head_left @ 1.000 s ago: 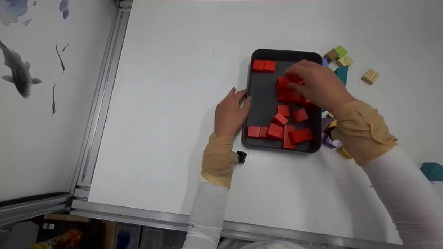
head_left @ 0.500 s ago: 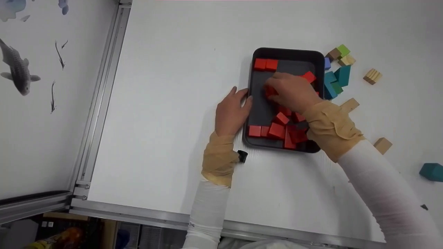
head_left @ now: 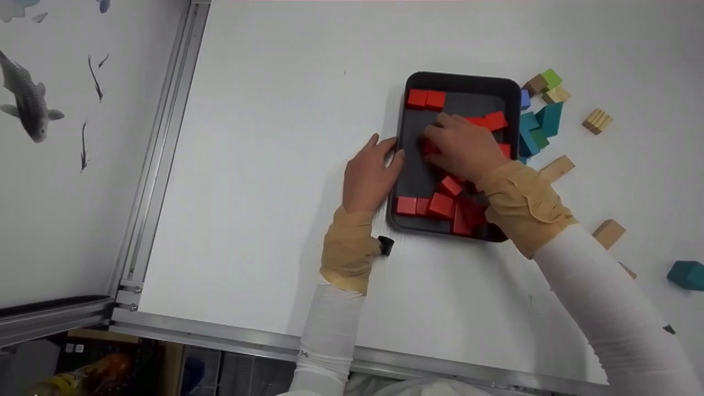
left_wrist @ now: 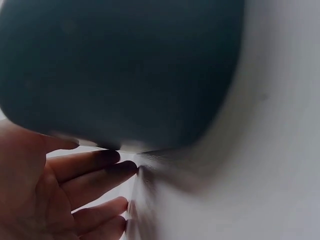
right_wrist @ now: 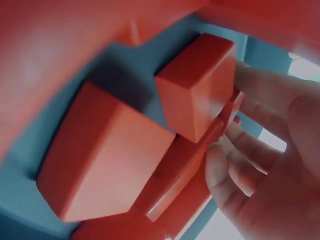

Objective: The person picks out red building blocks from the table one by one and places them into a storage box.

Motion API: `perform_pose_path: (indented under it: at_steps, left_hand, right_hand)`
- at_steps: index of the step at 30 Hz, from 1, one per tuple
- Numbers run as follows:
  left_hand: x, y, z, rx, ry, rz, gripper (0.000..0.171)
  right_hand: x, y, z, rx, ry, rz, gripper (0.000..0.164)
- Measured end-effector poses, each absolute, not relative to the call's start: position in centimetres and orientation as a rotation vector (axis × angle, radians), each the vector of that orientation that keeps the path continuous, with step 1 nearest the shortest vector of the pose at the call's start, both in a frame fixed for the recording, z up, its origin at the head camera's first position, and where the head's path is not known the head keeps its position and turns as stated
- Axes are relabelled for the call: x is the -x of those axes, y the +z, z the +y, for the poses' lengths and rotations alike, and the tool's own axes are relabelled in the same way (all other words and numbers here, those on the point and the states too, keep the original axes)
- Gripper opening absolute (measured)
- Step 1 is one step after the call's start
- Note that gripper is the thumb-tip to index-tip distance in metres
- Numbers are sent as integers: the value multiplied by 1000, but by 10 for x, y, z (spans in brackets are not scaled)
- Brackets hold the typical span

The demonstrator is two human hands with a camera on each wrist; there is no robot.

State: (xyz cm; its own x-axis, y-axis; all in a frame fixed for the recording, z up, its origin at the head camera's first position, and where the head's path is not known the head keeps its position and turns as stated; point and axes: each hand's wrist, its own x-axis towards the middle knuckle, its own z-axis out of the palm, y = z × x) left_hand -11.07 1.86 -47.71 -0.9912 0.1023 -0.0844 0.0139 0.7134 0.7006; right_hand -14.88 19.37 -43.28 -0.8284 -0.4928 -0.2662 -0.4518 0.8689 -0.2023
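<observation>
A dark grey rectangular tray (head_left: 410, 165) holds several red wooden blocks (head_left: 435, 100). My left hand (head_left: 369, 175) rests against the tray's left side, its fingers fairly straight at the rim. Seen in the left wrist view, these fingers (left_wrist: 95, 180) lie beside the tray's dark outer wall (left_wrist: 120, 70). Inside the tray, my right hand (head_left: 465, 147) pinches a red block (head_left: 429, 147) between thumb and fingers, left of the other blocks in the middle. Close by in the right wrist view, a tilted red block (right_wrist: 200, 87) and a larger one (right_wrist: 100, 160) lie below the hand.
Right of the tray lie teal blocks (head_left: 549, 118), a green-topped block (head_left: 551, 79) and a striped wooden block (head_left: 597, 121). Plain wooden pieces (head_left: 609, 234) and a teal block (head_left: 686, 275) are farther right. A metal frame (head_left: 220, 325) edges the white table (head_left: 264, 165).
My right hand has moved left from the tray's right part to its middle, bringing a red block along. My left hand stays at the tray's left side.
</observation>
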Motion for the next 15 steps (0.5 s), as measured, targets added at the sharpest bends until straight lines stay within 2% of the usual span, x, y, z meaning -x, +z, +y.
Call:
perform_pose_path:
  at_steps: [9, 15]
  left_hand:
    - [112, -477, 11, -117, 1135, 2745, 40]
    - [105, -488, -8, -37, 1203, 2734, 38]
  right_hand:
    - [126, -412, 208, 566, -435, 2844, 42]
    - [110, -405, 225, 435, -558, 2921, 54]
